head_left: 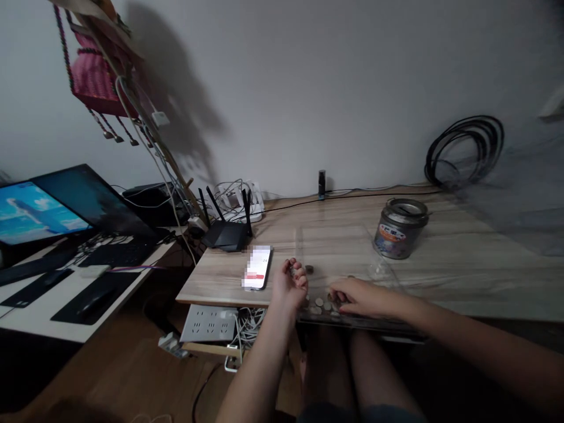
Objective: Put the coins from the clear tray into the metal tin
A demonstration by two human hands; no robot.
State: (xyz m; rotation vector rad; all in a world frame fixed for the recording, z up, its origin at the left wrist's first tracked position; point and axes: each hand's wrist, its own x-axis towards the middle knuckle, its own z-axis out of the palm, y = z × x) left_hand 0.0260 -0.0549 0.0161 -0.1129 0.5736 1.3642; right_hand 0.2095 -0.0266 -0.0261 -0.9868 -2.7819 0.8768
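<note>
Palm up near the desk's front edge, my left hand (291,283) has its fingers curled around what look like silvery coins, mostly hidden. My right hand (359,295) reaches in from the right, palm down, its fingers pinched together low over several loose coins (319,302). Whether a coin is between those fingertips is hidden. The coins lie on a clear plastic tray or sheet (335,238) on the desk. A small dark stack (309,269), perhaps coins, stands just beyond my left hand.
A lidded metal can (399,229) stands behind my right forearm. A lit phone (259,267) lies left of my left hand, with a black router (227,235) behind it. A small dark bottle (322,184) and coiled black cable (465,150) are by the wall. Laptop (101,205) at far left.
</note>
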